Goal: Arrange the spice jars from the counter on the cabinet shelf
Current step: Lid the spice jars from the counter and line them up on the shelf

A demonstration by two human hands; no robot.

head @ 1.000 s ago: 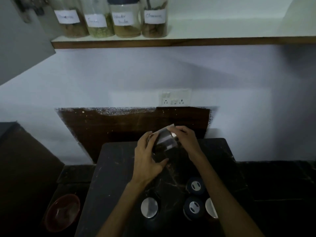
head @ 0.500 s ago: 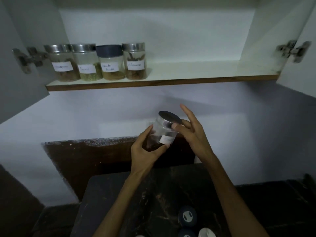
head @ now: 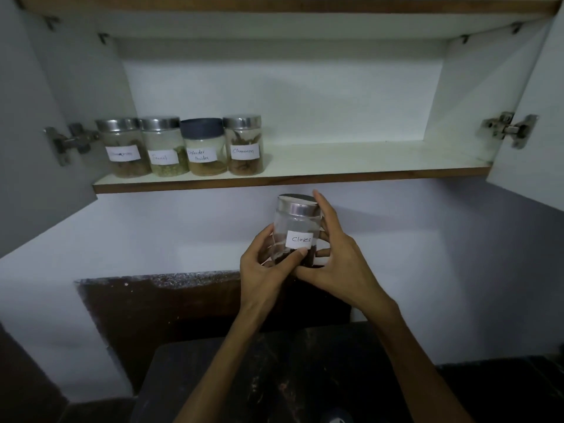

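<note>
The cabinet (head: 476,96) stands wide open up top, both doors swung out, white inside. Its shelf (head: 351,158) runs across the view, bare on the right and middle, with a brown front edge. Down below, the dark counter (head: 274,377) sits against the pale wall. On the left end of the shelf, four jars line up side by side, touching or nearly so: an unreadable-label jar (head: 123,148), then the fennel jar (head: 164,148), then the dark-lidded coriander jar (head: 204,148), and the cinnamon jar (head: 244,145) at the right end. Now to the action: both hands are raised in front of the wall, just under the shelf edge. The left hand (head: 265,270) cups the cloves jar (head: 297,230) from the left, thumb pressed below its label. The right hand (head: 338,257) wraps the other side, fingers reaching up to the steel lid. The jar is upright, label facing out, dark spice at its bottom.
</note>
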